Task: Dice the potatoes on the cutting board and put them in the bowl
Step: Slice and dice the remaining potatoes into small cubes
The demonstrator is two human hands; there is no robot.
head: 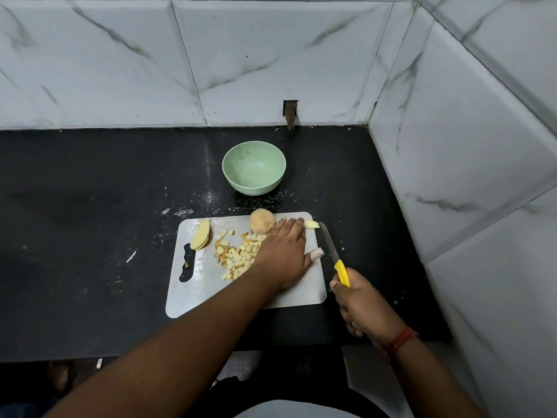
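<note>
Marble-look tile walls, black speckled counter. Grey plastic cutting board, long axis left-right. Pale green round bowl behind it, no dice inside. Whole potato at board's far edge, dice pile mid-board, slices left. Left hand flat, fingers straight, over potato strips. Right hand grips yellow-handled knife, blade pointing away.
</note>
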